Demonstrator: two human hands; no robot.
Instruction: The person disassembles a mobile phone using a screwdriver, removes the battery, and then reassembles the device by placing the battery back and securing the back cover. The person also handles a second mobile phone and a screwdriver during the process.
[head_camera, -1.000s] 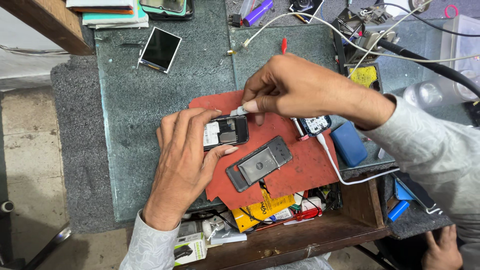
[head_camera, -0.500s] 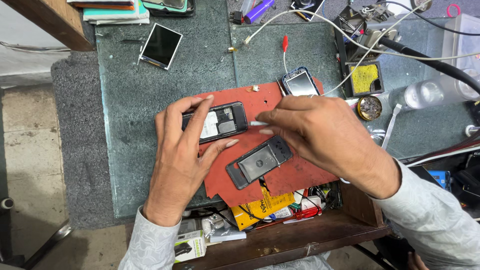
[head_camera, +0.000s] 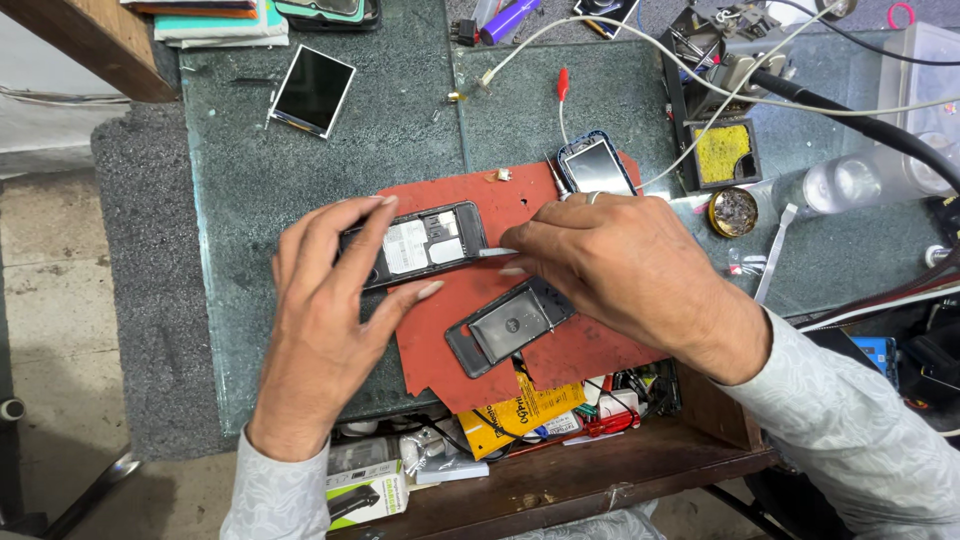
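The left hand (head_camera: 325, 320) steadies an opened phone body (head_camera: 415, 243) on the red mat (head_camera: 450, 330), fingers spread along its top edge and thumb pressed near its lower side. The right hand (head_camera: 620, 270) pinches a thin metal tool (head_camera: 495, 253) whose tip meets the right end of the phone body. A second ago this hand was up by the far edge of the mat, near the small phone with a screen (head_camera: 597, 166); since then it has come down and across to the middle of the mat, so the work has turned from reaching to prying or probing inside the open shell. The phone body has also shifted a little toward the left side of the mat. The detached grey back cover (head_camera: 508, 326) lies just below the tool, toward the desk's near edge, unmoved. A loose display panel (head_camera: 314, 90) rests near the desk's far left corner (head_camera: 230, 150).
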